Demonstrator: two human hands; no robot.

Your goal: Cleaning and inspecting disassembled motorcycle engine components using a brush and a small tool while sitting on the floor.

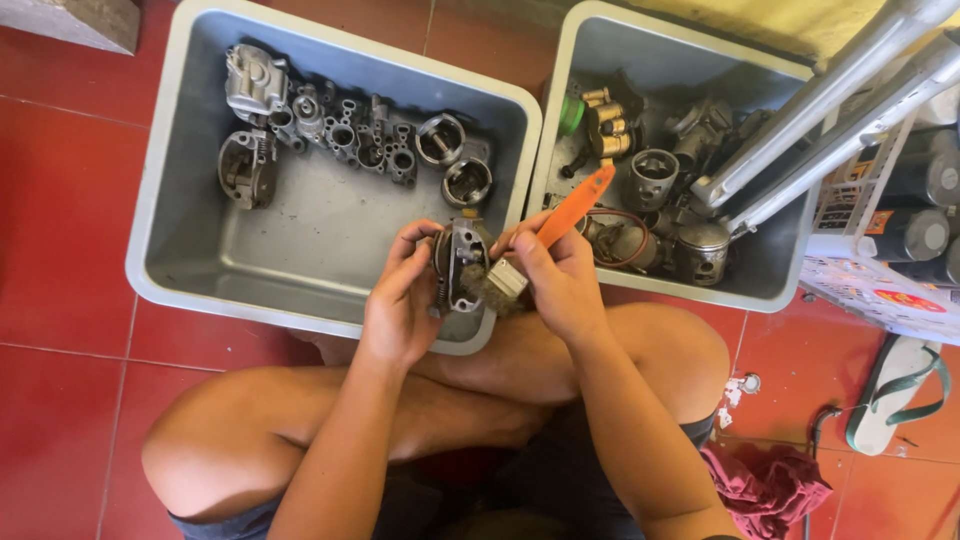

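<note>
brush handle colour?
Orange; the brush handle sticks up from the right hand, clearest in the head view.

light: bright, even daylight | shadows: soft, under the knees | glare: mild on the metal poles (820, 105) top right | focus: pretty sharp, slight wide-angle stretch at the edges

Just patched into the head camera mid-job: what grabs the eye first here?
At centre, the left hand holds a small metal engine part while the right hand presses an orange-handled wire brush against it, above the person's crossed legs. Behind them on the red tiled floor sit two grey plastic tubs, both holding more metal engine parts.
</note>
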